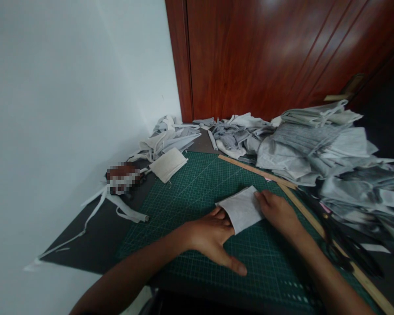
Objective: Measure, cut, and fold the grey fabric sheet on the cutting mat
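A light grey piece of folded cloth (243, 209) lies over the green cutting mat, shaped like a small pouch with its left end gaping. My left hand (213, 236) has its fingertips tucked into or under that gaping end; the cloth hides them. Its thumb sticks out well apart, towards me. At the opposite end, my right hand (276, 208) pinches the cloth's right edge between thumb and fingers. Farther left, a cream folded cloth piece (168, 165) rests on the mat's far left corner.
The green cutting mat (190, 188) covers the dark table. Wooden rulers (254, 170) and black scissors (338, 245) lie on the right. Grey fabric stacks (302, 148) rise at the far right, with scraps (230, 133) along the back. Cloth strips (95, 214) hang left.
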### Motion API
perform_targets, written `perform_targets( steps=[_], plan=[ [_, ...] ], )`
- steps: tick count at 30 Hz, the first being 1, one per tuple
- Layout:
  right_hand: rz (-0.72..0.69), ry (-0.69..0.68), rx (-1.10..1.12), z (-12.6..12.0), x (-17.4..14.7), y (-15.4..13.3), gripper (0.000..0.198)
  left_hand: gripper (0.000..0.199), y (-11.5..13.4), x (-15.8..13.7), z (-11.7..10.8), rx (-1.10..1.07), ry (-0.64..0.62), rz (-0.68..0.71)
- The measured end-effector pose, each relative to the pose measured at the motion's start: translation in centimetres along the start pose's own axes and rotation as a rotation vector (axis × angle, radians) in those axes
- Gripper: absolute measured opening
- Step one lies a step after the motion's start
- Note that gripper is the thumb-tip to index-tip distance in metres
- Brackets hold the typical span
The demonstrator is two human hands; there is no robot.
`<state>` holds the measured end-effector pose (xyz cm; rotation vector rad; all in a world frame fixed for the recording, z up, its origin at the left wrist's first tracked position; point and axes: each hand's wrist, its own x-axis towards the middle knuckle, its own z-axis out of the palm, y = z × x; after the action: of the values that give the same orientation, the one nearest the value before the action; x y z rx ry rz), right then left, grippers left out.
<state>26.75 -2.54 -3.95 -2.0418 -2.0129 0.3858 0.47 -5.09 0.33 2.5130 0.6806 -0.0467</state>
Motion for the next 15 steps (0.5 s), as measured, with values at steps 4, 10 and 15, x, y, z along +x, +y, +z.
perform_targets(
  steps=[4,10,15],
  plan=[
    [0.053,0.023,-0.156,0.1,-0.1,-0.3,0.035,0.117,0.5,0.2,1.8,-0.075,0.046,0.088],
    [0.067,0.059,-0.319,0.0,-0.8,-2.0,0.036,0.112,0.7,-0.3,1.3,-0.096,-0.008,0.100],
    [0.044,0.040,-0.378,-0.1,-0.8,-2.2,0.036,0.117,0.5,-0.7,-0.3,-0.169,-0.067,0.049]
  ],
)
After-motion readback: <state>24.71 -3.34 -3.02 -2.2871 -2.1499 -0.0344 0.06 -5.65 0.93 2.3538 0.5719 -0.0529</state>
